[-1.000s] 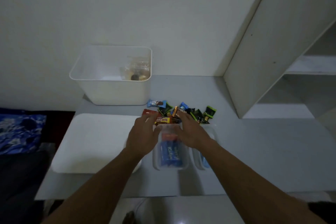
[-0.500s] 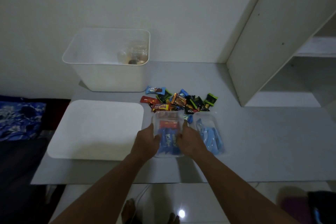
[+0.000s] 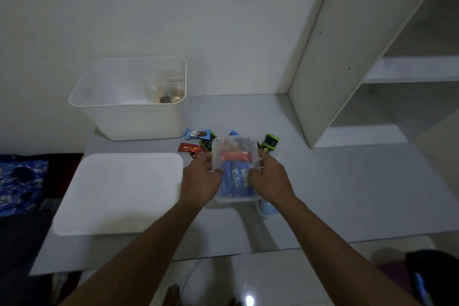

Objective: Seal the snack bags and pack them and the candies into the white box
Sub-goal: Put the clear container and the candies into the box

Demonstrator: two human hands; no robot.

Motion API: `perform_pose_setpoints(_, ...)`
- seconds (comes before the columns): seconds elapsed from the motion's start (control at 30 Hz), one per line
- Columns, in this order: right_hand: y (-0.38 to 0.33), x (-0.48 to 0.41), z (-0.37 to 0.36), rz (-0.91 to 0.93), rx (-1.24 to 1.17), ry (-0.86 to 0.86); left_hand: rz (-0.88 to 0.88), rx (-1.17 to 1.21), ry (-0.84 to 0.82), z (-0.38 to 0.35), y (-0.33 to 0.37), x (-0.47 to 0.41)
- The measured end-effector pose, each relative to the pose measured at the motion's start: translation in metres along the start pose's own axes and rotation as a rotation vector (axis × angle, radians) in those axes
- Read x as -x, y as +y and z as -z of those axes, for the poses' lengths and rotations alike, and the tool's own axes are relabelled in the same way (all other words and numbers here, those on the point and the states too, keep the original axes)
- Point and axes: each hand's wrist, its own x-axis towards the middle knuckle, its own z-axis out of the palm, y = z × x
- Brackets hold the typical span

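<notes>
Mid-frame, the left hand [image 3: 201,176] and right hand [image 3: 270,176] each pinch a side edge of a clear plastic zip bag of blue snack packets [image 3: 234,179], seemingly raised off the grey table [image 3: 347,194]. Sealing looks to be the step in hand. The white plastic box [image 3: 134,119], upper left, already holds one packed clear bag [image 3: 166,89] (contents unclear). A second blue-filled bag [image 3: 268,207] by the right wrist and the scattered wrapped candies [image 3: 197,133] behind are not yet packed.

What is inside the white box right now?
The white box holds a clear snack bag in its right corner, with dark and tan pieces inside. Its near wall hides part of the floor.
</notes>
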Motion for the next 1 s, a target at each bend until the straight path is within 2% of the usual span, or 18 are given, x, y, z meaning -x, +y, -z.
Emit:
perform_pose_setpoints(0.2,0.024,0.000,0.040,-0.080,0.054,0.021,0.065,0.166,-0.119,-0.043,0.021,0.006)
perform_pose_setpoints(0.53,0.085,-0.008,0.044,-0.246,0.015,-0.031,0.202,0.183,-0.200,-0.087,0.017,0.010)
perform_pose_setpoints(0.73,0.103,-0.010,0.044,-0.311,-0.143,-0.134,0.404,0.615,-0.389,-0.097,0.011,0.008)
perform_pose_setpoints(1.0,0.090,-0.011,0.060,-0.251,-0.251,-0.249,0.203,0.550,-0.483,-0.069,0.026,0.007)
